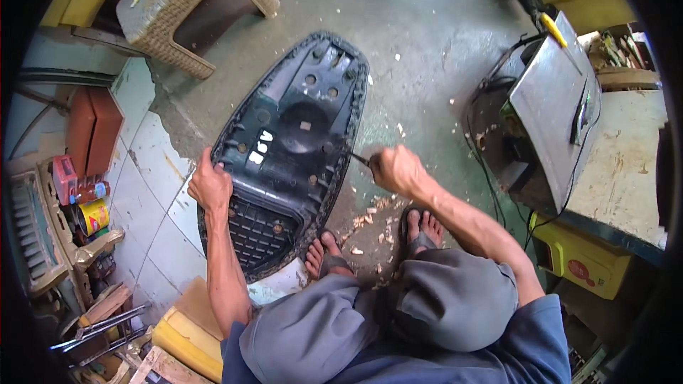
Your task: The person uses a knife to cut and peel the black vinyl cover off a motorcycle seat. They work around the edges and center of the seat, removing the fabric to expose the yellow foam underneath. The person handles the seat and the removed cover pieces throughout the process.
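A black plastic seat base (pixel 284 163), underside up with a rough dark rim all round, is propped on the floor in front of my feet. My left hand (pixel 212 181) grips its left edge, fingers wrapped over the rim. My right hand (pixel 395 171) is closed on a thin dark tool (pixel 361 159), whose far end reaches the seat's right edge; the exact tip is hard to make out.
A wicker-patterned stool (pixel 163 14) stands at the upper left. Cans and a red box (pixel 96 128) line the tiled left side. A metal machine (pixel 544 114) with cables sits right, beside a worktop (pixel 619 171). Pale scraps lie around my feet (pixel 420 231).
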Motion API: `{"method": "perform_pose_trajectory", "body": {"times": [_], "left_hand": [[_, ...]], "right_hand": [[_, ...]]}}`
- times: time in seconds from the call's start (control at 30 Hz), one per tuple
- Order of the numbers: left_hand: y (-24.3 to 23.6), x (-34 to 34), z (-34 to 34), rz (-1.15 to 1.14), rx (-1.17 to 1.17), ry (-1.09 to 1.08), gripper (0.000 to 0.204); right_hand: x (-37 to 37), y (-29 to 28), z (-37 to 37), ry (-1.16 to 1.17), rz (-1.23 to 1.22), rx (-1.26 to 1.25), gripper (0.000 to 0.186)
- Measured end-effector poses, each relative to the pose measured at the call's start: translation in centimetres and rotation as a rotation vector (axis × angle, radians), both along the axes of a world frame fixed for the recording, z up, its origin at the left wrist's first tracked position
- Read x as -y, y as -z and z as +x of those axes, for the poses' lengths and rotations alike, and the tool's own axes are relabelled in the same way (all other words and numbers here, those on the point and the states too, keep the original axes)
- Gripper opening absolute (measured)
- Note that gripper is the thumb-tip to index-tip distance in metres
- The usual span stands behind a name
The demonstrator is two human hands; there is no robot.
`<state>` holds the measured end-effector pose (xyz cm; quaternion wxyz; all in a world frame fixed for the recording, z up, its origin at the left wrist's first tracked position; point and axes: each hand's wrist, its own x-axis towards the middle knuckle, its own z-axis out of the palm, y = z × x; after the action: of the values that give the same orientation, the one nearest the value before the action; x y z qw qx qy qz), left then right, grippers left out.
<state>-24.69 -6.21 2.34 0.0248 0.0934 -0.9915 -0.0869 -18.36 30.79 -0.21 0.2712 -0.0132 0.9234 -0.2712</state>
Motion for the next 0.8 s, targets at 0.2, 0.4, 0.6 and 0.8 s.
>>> {"method": "perform_pose_trajectory", "body": {"times": [0.2, 0.4, 0.6, 0.8], "left_hand": [[-1.9, -0.7, -1.4, 0.036, 0.107, -0.077, 0.047], [-1.7, -1.1, 0.1, 0.037, -0.059, -0.004, 0.047], [0.2, -0.6, 0.3, 0.021, 0.045, -0.046, 0.047], [0.5, 0.9, -2.2, -0.075, 0.168, -0.064, 0.049]], "right_hand": [[-0.6, 2.4, 4.7, 0.169, -0.189, -0.259, 0.018], [-1.6, -0.3, -0.7, 0.048, -0.022, 0.077, 0.027], [-0.1, -1.1, -3.5, 0.042, 0.024, 0.335, 0.031], [-2.4, 4.7, 2.0, -0.017, -0.296, -0.283, 0.015]]}}
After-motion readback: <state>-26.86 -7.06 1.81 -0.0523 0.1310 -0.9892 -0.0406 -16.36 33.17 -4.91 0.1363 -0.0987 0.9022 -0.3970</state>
